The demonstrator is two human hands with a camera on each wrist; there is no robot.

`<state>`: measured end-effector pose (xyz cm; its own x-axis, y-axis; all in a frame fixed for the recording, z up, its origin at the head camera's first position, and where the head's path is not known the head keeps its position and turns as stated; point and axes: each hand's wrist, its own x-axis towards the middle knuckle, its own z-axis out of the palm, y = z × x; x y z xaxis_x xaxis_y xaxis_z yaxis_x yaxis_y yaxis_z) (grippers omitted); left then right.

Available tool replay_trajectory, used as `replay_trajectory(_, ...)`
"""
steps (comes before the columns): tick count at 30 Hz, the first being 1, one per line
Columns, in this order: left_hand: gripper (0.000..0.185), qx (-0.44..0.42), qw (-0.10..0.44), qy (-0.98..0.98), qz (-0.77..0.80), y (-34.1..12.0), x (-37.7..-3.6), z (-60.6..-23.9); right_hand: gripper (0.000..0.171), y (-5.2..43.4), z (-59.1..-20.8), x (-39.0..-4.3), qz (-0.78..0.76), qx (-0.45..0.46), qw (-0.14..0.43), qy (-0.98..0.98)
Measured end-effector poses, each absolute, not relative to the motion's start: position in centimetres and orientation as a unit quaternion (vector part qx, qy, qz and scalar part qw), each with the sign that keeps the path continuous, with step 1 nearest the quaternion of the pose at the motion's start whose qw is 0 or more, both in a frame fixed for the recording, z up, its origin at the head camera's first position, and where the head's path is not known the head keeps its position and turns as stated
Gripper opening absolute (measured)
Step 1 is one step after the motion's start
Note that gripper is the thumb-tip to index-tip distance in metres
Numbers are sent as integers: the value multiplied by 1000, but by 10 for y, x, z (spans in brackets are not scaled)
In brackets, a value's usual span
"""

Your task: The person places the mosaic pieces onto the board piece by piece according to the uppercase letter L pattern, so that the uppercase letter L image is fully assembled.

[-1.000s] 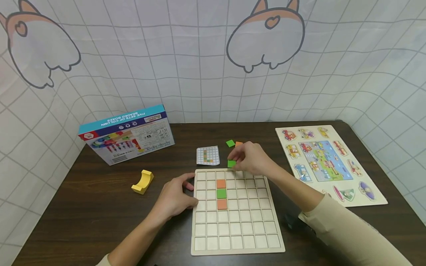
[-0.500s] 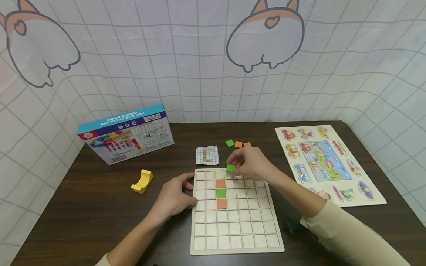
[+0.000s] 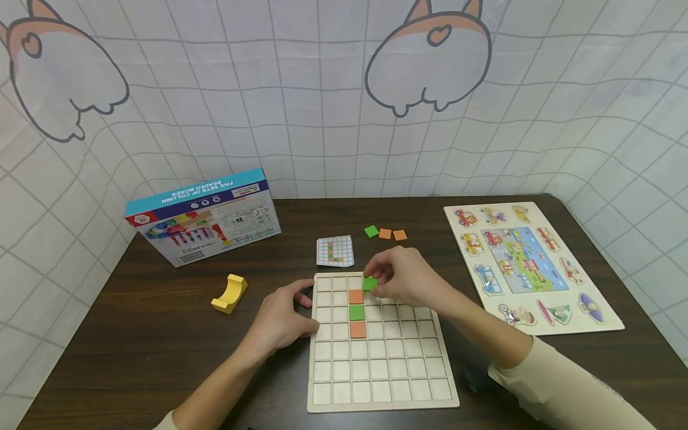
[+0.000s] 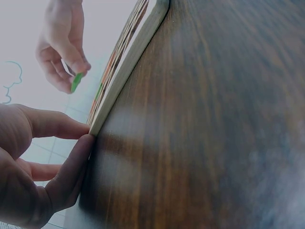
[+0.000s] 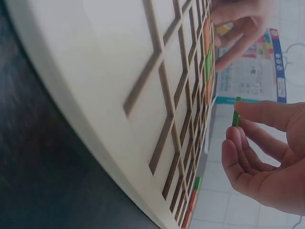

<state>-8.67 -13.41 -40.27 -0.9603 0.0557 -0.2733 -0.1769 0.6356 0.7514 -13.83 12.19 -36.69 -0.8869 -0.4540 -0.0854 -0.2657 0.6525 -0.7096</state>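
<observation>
Now that the right hand (image 3: 403, 278) has come down from the loose tiles to the far edge of the grid board (image 3: 381, 382), the green tile (image 3: 369, 283) pinched between its thumb and fingertips hangs just above the top row, 1 column right of the filled one; a second ago it was behind the board's rim. That puts the tile close to seating, I judge, though the right wrist view shows it clear of the wood, edge-on between the fingertips.

The left hand (image 3: 279, 322) has not shifted: its thumb and curled fingers grip the board's left edge, steadying it on the dark worktop (image 3: 134, 352).

In the board sit 3 tiles in 1 column, orange (image 3: 356, 297), green (image 3: 357, 312), orange (image 3: 358, 329). Behind it lie the pattern card (image 3: 335, 251) and 3 spare tiles (image 3: 384, 233). A yellow arch block (image 3: 230, 292), a blue box (image 3: 204, 218) and a vehicle puzzle (image 3: 529, 263) lie well apart; nothing blocks the cell below the tile.
</observation>
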Motion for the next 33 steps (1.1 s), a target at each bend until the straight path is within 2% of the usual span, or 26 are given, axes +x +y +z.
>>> replay_trajectory(25, 80, -43, 141, 891, 429, -135, -86, -402, 25, 112, -367, -106, -357, -203, 136, 901)
replay_trajectory(33, 79, -41, 146, 893, 425, -133, -87, -401, 24, 111, -366, -97, -356, -229, 133, 896)
